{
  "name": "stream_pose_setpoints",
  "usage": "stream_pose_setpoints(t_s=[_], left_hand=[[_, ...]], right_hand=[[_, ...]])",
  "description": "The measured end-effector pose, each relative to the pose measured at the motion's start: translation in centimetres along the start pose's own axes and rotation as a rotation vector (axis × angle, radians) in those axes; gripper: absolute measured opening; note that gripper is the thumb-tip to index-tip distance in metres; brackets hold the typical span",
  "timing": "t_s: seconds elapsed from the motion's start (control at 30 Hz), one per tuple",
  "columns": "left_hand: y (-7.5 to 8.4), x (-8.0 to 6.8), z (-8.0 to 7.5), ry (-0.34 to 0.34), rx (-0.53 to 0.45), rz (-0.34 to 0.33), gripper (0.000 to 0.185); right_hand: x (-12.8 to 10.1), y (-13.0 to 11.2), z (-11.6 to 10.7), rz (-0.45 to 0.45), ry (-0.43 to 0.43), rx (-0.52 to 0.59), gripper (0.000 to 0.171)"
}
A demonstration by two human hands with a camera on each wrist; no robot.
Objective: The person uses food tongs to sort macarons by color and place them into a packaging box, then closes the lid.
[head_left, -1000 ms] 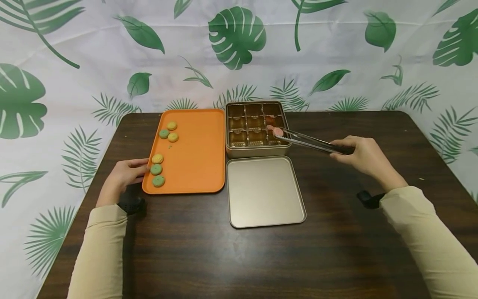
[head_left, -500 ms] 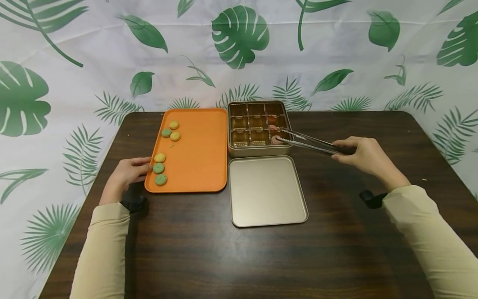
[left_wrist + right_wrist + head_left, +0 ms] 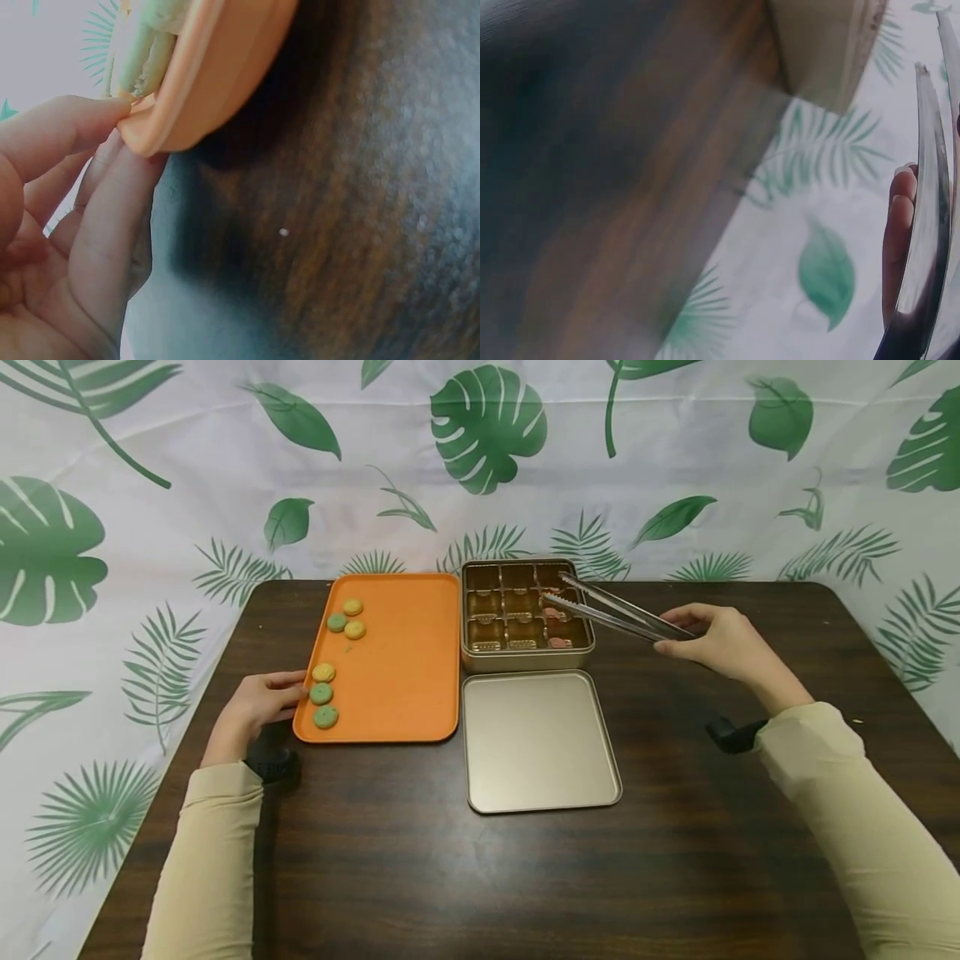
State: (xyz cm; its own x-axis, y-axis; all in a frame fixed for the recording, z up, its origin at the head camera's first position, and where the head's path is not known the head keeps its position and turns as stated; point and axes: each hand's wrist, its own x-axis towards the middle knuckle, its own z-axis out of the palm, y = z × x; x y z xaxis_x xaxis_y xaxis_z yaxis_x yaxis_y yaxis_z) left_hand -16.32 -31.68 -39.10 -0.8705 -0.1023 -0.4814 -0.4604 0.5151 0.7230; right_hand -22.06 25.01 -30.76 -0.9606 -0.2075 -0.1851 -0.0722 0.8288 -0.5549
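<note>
Currently metal tongs [image 3: 618, 610], slim and shiny with tips apart, hang over the gold divided tin [image 3: 525, 647], gripped by right hand [image 3: 712, 639] fingers; left hand [image 3: 255, 706] pinches the orange tray [image 3: 405, 677] edge.

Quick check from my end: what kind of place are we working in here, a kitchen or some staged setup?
Likely a staged tabletop setup, not a kitchen. A leaf-print cloth backdrop hangs behind a dark wooden table, which bears only an orange tray of cookies, a gold divided tin and its lid.
</note>
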Motion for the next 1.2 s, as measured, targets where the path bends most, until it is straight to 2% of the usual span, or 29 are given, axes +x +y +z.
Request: stream_pose_setpoints(t_s=[0.23, 0.4, 0.73, 0.97, 1.2], left_hand=[[0.0, 0.0, -0.1, -0.008, -0.004, -0.001, 0.054], [0.0, -0.1, -0.3, 0.000, -0.002, 0.011, 0.055], [0.0, 0.0, -0.1, -0.003, -0.001, 0.016, 0.054], [-0.1, 0.1, -0.1, -0.006, -0.008, 0.015, 0.055], [-0.2, 0.1, -0.1, -0.008, -0.010, 0.014, 0.056]], right_hand=[[2.5, -3.6, -0.5, -0.026, -0.001, 0.056, 0.063], [4.5, -6.8, 0.3, -0.054, -0.020, 0.082, 0.062], [7.8, -12.6, 4.5, -0.110, -0.046, 0.069, 0.051], [9.1, -16.1, 7.4, -0.183, -0.069, 0.074, 0.041], [9.9, -19.0, 9.5, -0.232, -0.110, 0.028, 0.043]])
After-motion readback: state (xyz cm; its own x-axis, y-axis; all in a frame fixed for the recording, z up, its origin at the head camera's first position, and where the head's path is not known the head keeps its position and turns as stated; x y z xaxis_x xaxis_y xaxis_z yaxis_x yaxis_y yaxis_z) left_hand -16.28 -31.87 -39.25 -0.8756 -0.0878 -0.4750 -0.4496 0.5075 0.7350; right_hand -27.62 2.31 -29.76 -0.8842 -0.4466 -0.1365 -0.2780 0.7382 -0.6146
